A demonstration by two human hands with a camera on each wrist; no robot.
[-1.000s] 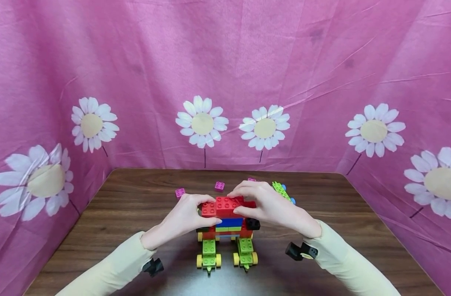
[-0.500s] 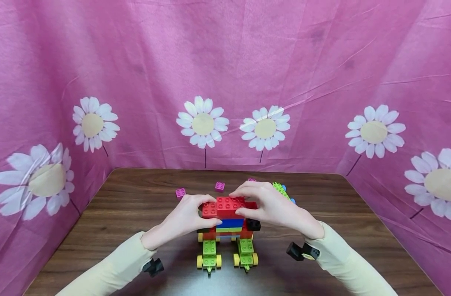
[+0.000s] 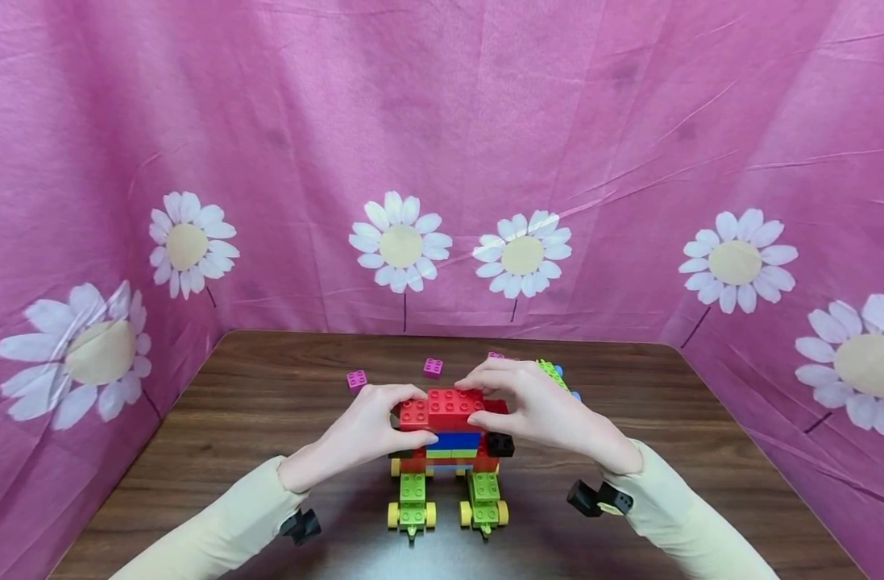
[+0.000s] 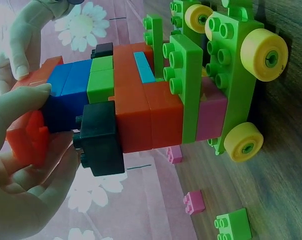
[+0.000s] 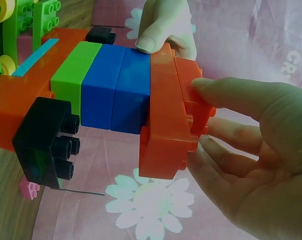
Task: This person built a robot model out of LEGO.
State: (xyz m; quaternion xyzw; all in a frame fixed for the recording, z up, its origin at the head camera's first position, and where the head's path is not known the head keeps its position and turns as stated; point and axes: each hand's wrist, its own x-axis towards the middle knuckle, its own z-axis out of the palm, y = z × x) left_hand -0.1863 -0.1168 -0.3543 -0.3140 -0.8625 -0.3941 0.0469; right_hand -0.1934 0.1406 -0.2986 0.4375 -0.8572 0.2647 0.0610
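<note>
A tall figure of toy bricks stands mid-table on green wheeled bases [image 3: 412, 488] with yellow wheels. Its body stacks red bricks, a green layer and blue bricks [image 5: 113, 90], with a black brick [image 5: 43, 142] at each side. My left hand [image 3: 376, 420] grips the upper part from the left, thumb along the front by the blue bricks and fingers behind. On top, a studded red brick [image 3: 450, 409] sits over a red layer [image 5: 165, 117]. My right hand [image 3: 539, 400] pinches this top brick, thumb in front; its other fingertips are at the far side.
Small magenta bricks [image 3: 433, 368] lie scattered behind the figure. A green wheeled base [image 3: 550, 371] with blue wheels is partly hidden by my right hand. A green brick [image 4: 234, 226] lies on the wooden table [image 3: 267, 427]. Pink flowered cloth [image 3: 442, 121] surrounds the table's far sides.
My right thumb has shifted slightly rightward along the top red brick. The left hand keeps its grip, and the head view has moved a little.
</note>
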